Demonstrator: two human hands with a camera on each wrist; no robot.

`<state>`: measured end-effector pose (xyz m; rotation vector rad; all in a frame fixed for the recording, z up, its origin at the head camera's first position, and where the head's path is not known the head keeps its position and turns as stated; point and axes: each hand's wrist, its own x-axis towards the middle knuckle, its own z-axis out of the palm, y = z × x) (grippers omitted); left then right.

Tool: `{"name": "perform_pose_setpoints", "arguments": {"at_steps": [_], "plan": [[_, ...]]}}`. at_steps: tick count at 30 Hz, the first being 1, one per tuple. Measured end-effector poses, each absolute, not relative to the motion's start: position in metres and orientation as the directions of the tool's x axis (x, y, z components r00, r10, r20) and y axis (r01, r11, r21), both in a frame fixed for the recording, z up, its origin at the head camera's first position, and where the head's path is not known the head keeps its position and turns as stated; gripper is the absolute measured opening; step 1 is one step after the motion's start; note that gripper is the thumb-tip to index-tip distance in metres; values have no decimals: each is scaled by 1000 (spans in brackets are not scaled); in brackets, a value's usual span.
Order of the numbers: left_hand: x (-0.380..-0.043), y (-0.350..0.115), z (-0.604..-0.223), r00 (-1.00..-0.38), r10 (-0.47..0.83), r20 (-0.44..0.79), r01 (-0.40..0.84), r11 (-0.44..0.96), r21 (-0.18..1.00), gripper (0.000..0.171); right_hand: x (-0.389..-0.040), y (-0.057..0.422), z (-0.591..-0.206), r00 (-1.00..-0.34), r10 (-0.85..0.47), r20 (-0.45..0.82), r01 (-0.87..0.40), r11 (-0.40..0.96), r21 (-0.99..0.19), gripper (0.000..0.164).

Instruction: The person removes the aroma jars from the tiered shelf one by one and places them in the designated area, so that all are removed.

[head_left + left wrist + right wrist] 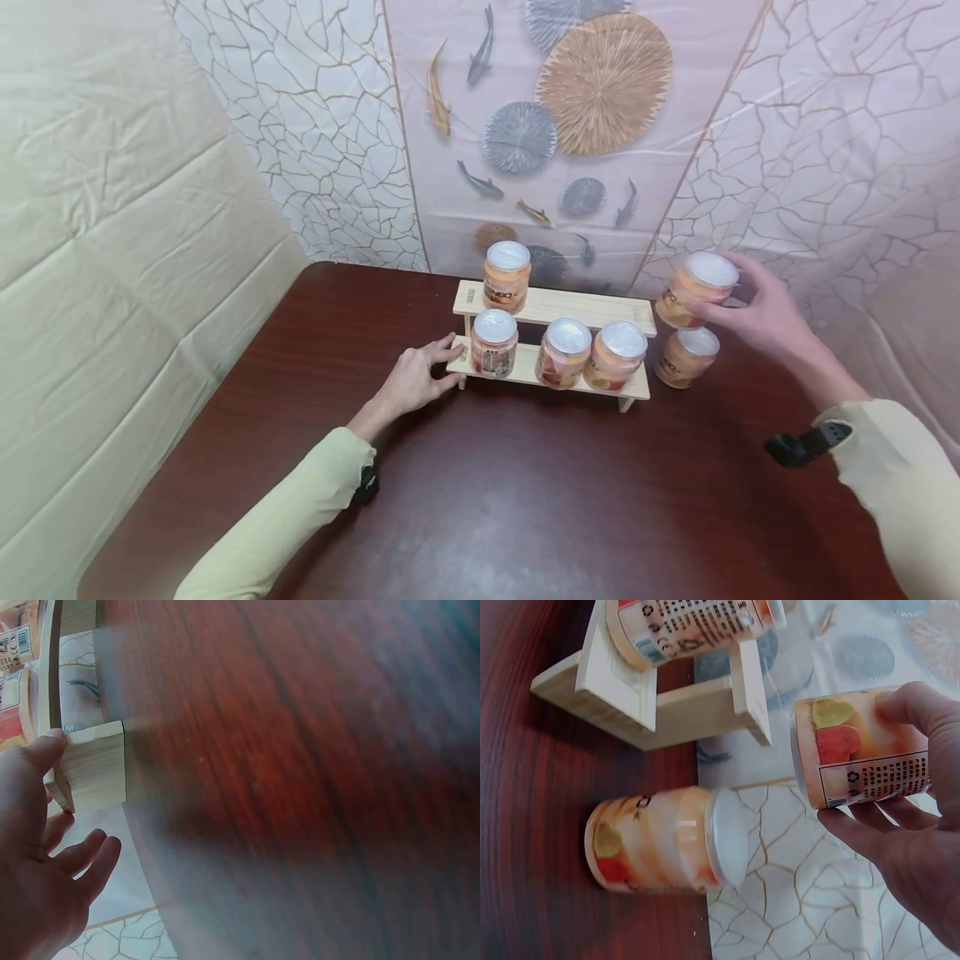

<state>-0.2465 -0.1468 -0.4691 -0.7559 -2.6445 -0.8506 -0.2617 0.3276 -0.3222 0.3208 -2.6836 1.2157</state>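
In the head view, a two-tier wooden rack stands on the table. My left hand holds the left end of its lower tier; in the left wrist view the thumb lies against the board's edge, a finger at the opposite side. My right hand grips an orange-labelled can with a silver lid, raised at the rack's right end. Below it, another can stands on the table. One can sits at the left of the upper tier. The lower tier holds a can at left and two cans side by side toward the right.
The dark brown table reaches back to a patterned cloth backdrop. A beige cloth hangs along the left side. Black straps circle both wrists, one strap showing at the right cuff.
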Motion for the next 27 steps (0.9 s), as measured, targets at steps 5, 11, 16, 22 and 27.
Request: {"name": "perform_pose_setpoints", "arguments": {"at_steps": [5,11,16,22,27], "plan": [[-246,-147,-469,-835,396,382,544,695,469,48,-256,343,-325,-966,-90,242,-242,640,-729,72],[-246,-147,-469,-834,400,380,546,694,469,48,-253,359,-329,-963,-72,261,-242,662,-710,75],[-246,-147,-468,-830,403,385,552,693,464,47,-249,368,-330,-964,-45,261,-214,713,-667,73],[-246,-149,-467,-822,401,405,562,688,458,47,-249,378,-331,-967,-17,253,-179,752,-635,78],[-246,-147,-467,-827,405,390,557,687,467,47,-244,386,-335,-969,19,245,-142,772,-619,81]]}}
